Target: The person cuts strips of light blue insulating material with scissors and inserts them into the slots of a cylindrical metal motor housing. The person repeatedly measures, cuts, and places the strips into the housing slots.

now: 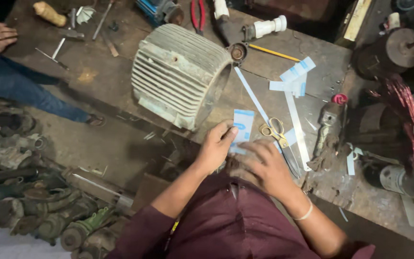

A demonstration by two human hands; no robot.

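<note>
Low in the frame's centre, we pinch a small white-and-blue paper slip (pixel 242 128) with our left hand (pixel 215 148); our right hand (pixel 266 166) presses flat on it. We're folding it; next needs a firm crease.

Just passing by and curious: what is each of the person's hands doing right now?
Left hand: pinching a small white-and-blue paper piece.
Right hand: fingers spread flat on the workbench, grasping nothing visible.

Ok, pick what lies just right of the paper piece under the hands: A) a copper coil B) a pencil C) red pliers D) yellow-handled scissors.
D: the scissors lie on the bench just right of the paper piece that the left hand pinches.
</note>
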